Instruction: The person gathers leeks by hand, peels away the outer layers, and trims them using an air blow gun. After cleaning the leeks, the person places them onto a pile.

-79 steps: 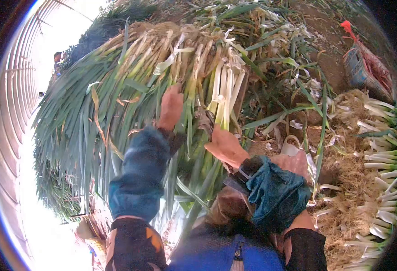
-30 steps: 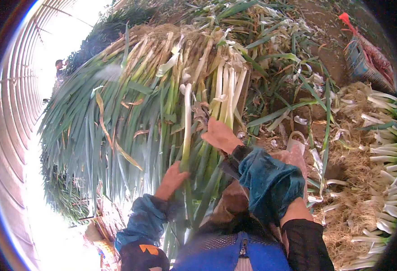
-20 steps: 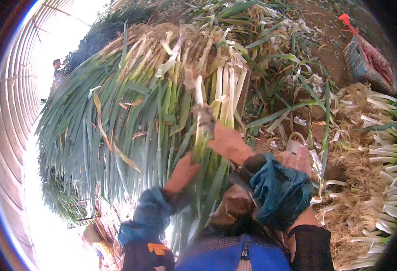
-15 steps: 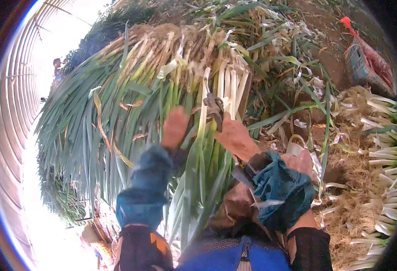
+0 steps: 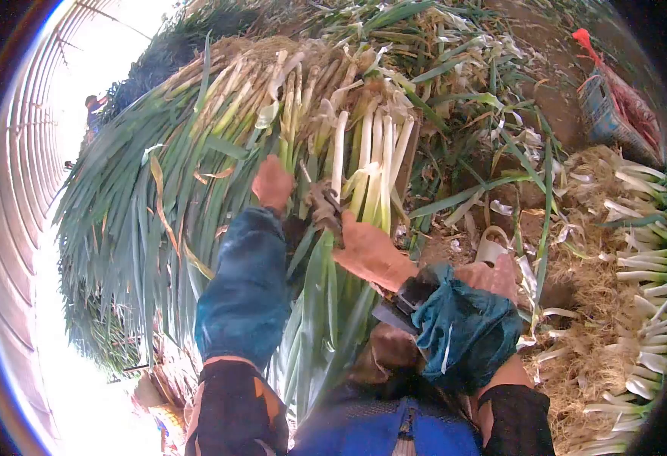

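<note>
Leeks (image 5: pixel 159 182) lie in a large pile before me, roots at the far end and green leaves hanging toward me. My left hand (image 5: pixel 273 182) rests among the stalks with its fingers curled; what is in them is hidden. My right hand (image 5: pixel 375 249) is closed around a dark metal hand tool (image 5: pixel 324 207), perhaps shears, with a thin tip pointing up and left. Just beyond the tool, several peeled white leek stalks (image 5: pixel 379 144) lie side by side. Long green leaves (image 5: pixel 326 319) hang below my hands, over my lap.
Trimmed leeks (image 5: pixel 645 273) with brown roots (image 5: pixel 576 372) lie in a row at the right. A sack with a red top (image 5: pixel 614 106) stands at the upper right. Leaf scraps (image 5: pixel 470 68) cover the ground beyond the pile. Another person (image 5: pixel 93 114) is far off at the left.
My left hand has moved up and left onto the pile's stalks. My right hand has shifted left and slightly down with the tool, away from the white stalks.
</note>
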Demonstrator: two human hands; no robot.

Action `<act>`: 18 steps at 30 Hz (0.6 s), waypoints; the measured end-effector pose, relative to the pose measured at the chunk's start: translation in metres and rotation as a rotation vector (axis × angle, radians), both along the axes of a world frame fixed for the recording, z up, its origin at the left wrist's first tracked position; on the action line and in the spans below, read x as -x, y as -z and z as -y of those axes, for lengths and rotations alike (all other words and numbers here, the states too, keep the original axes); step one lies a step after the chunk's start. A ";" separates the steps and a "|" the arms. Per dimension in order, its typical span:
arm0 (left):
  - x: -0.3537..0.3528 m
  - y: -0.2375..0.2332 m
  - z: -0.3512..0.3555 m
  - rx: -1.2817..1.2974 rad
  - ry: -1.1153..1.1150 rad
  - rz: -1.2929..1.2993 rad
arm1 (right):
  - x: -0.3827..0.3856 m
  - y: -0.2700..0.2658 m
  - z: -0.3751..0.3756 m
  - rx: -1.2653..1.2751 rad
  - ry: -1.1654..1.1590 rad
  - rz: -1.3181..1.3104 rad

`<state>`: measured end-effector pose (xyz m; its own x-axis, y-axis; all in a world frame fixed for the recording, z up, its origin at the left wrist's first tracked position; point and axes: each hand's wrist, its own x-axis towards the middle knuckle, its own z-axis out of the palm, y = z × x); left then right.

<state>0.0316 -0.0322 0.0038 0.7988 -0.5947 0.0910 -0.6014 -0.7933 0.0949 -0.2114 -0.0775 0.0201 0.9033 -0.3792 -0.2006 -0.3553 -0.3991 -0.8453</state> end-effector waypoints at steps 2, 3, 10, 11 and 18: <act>0.018 -0.009 -0.012 0.069 0.009 -0.057 | 0.004 -0.007 -0.007 -0.009 -0.050 0.019; 0.022 -0.008 -0.020 0.065 0.034 -0.039 | 0.005 -0.006 -0.010 -0.021 -0.060 0.074; 0.061 -0.009 -0.067 0.115 0.066 -0.118 | 0.019 0.001 -0.009 -0.036 -0.044 0.217; 0.061 -0.010 -0.068 0.103 0.052 -0.132 | 0.022 -0.003 -0.010 -0.016 -0.053 0.240; 0.065 -0.009 -0.075 0.082 -0.024 -0.159 | 0.029 -0.011 -0.022 -0.078 -0.126 0.102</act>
<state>-0.0330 0.0430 0.0128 0.8207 -0.5713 0.0094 -0.5548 -0.7929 0.2521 -0.2409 -0.0550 0.0308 0.9599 -0.2485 -0.1300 -0.2174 -0.3665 -0.9047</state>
